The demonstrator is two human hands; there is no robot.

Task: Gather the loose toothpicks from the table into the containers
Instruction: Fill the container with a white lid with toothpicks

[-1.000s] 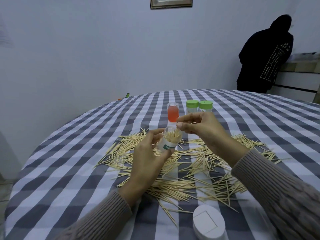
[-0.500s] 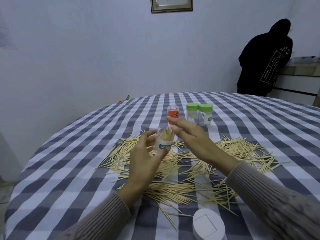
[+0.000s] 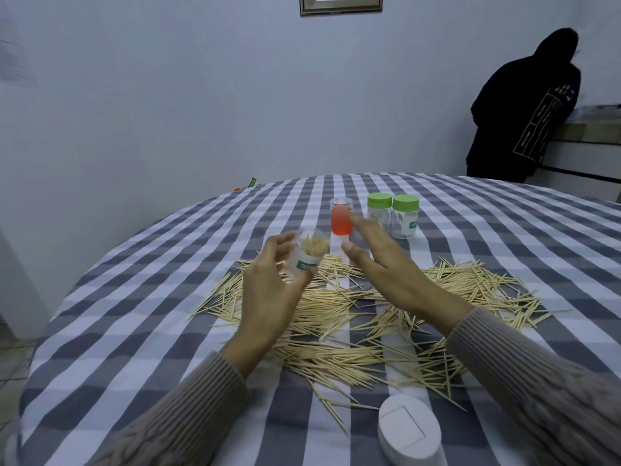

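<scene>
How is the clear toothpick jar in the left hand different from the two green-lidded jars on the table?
The clear open jar in the left hand has no lid, is tilted and packed with toothpicks. The two green-lidded jars are capped, stand upright on the checked tablecloth and look nearly empty. All are small clear jars; at least two carry green labels.

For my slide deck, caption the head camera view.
Left hand holds a toothpick-filled container; right hand reaches toward the orange container.
</scene>
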